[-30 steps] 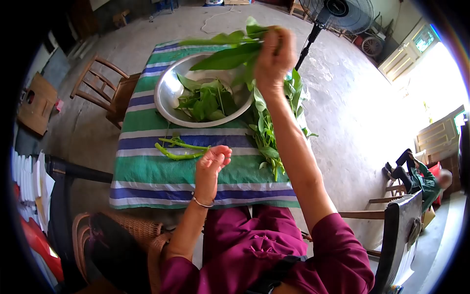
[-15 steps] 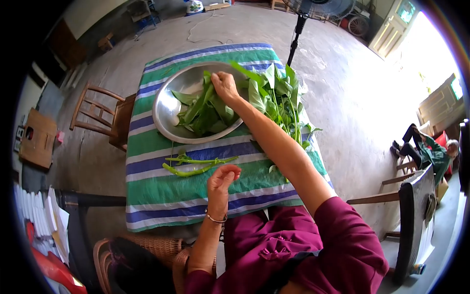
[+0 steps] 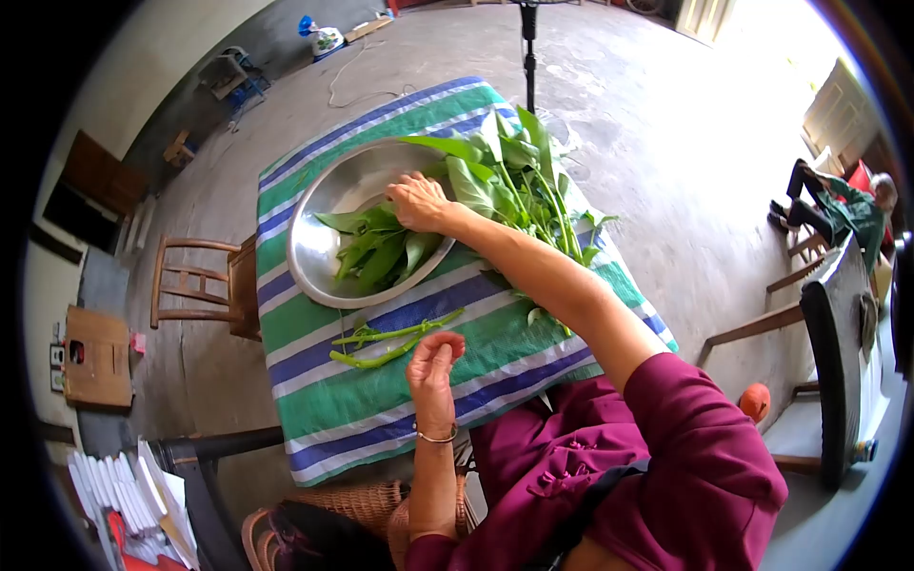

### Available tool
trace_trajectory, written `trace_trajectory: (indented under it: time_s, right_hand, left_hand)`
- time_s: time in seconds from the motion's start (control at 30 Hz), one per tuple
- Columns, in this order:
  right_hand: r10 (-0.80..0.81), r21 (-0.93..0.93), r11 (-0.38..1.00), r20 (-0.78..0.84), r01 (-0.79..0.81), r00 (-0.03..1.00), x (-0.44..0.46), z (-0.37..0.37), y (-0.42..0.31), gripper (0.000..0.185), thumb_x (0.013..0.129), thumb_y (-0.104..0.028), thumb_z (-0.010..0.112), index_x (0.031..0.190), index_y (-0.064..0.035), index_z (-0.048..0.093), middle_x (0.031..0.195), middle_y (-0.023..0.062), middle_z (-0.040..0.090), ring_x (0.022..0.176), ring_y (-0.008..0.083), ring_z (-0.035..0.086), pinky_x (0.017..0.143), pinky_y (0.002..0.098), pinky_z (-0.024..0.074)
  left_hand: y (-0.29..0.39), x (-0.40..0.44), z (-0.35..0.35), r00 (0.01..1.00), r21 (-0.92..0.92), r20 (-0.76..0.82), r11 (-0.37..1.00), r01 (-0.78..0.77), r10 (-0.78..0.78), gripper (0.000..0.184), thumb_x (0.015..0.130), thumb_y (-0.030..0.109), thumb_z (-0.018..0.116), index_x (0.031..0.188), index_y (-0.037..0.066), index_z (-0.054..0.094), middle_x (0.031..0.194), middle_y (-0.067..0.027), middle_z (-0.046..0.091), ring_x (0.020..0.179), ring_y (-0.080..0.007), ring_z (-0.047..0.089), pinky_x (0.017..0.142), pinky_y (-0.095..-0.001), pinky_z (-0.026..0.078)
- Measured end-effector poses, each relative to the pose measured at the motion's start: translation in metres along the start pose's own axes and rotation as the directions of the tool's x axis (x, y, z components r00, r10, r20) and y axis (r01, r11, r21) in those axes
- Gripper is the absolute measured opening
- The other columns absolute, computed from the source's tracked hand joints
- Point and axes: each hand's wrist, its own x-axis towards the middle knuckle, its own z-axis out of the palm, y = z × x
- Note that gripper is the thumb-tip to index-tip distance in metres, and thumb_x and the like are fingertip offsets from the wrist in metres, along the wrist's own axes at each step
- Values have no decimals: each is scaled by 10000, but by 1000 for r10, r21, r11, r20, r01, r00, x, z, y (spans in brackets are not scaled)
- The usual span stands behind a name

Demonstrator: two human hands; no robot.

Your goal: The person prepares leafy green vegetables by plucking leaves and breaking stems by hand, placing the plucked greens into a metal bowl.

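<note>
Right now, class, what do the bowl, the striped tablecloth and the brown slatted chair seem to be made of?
Bowl: metal, smooth and shiny, perhaps stainless steel or aluminium, from its silvery highlights.
Tablecloth: probably woven plastic, faintly glossy, from its sheen and creases.
Chair: likely wood, varnish uncertain, from its brown bars and joined frame.

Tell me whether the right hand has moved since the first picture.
Yes, leftward: judged against the metal bowl, the right hand has gone from beyond its right rim to over its inside.

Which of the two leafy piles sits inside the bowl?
The pile by the right hand, ringed by the bowl. The other pile lies mostly on the striped cloth, beside the bowl.
</note>
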Motion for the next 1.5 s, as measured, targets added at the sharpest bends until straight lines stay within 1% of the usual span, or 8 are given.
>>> trace_trajectory:
  time_s: [0.1,0.2,0.43,0.5,0.93,1.23,1.4,1.5]
  right_hand:
    - [-84,-2,996,-182,85,980,-20,-41,-8,242,726,-136,561,954,-67,607,958,143,587,939,334,535,803,417,455]
    - [-63,310,940,-253,142,965,-56,-75,1,232,713,-92,592,937,-43,628,869,127,617,799,275,609,726,349,492]
    - [279,569,812,-184,-130,942,-189,-119,97,193,788,-181,596,868,-13,650,678,58,611,564,125,519,517,285,430]
    - [411,410,852,-135,-327,902,-227,-135,111,173,806,-164,584,825,-8,657,651,41,595,538,110,483,490,273,402]
    - [444,184,880,3,-437,896,-275,-116,91,350,749,-199,702,991,8,558,657,79,578,591,149,548,547,298,456]
    - [613,759,519,-9,-394,790,-296,-144,76,290,810,-62,598,1067,45,519,742,42,570,632,83,557,533,226,456]
    - [598,858,476,-156,-192,786,-307,-150,37,292,815,-19,582,1087,35,488,872,111,606,747,156,627,626,260,528]
    - [568,884,447,-161,-139,807,-314,-136,14,317,813,13,583,1100,26,449,877,80,588,745,108,592,640,222,506]
  left_hand:
    - [1,1,1,999,52,3,997,-49,49,131,877,52,518,975,23,600,920,-58,623,827,-128,576,800,-277,468]
    - [5,-1,4,997,100,-12,993,-68,70,122,873,63,530,968,28,598,922,-51,617,831,-122,570,793,-264,465]
    - [10,12,-5,985,186,-74,973,-137,153,173,889,66,522,1050,26,570,983,-51,601,859,-116,575,809,-261,471]
    - [13,17,0,983,150,-82,977,-150,164,175,890,64,520,1053,24,569,991,-53,599,865,-119,577,813,-261,470]
    - [-43,33,76,969,397,248,910,-125,25,218,870,63,566,1081,11,580,974,-28,614,863,-79,564,740,-196,459]
    - [-47,39,97,957,451,278,867,-210,86,243,852,87,581,1085,18,582,958,-50,629,825,-97,579,730,-233,476]
    - [-28,16,125,935,424,348,900,-99,-60,234,868,120,588,1074,10,588,929,-58,638,808,-80,574,700,-227,480]
    - [-36,-3,135,872,444,473,889,-112,-127,344,851,123,622,1145,-12,505,937,-86,624,829,-112,585,685,-256,496]
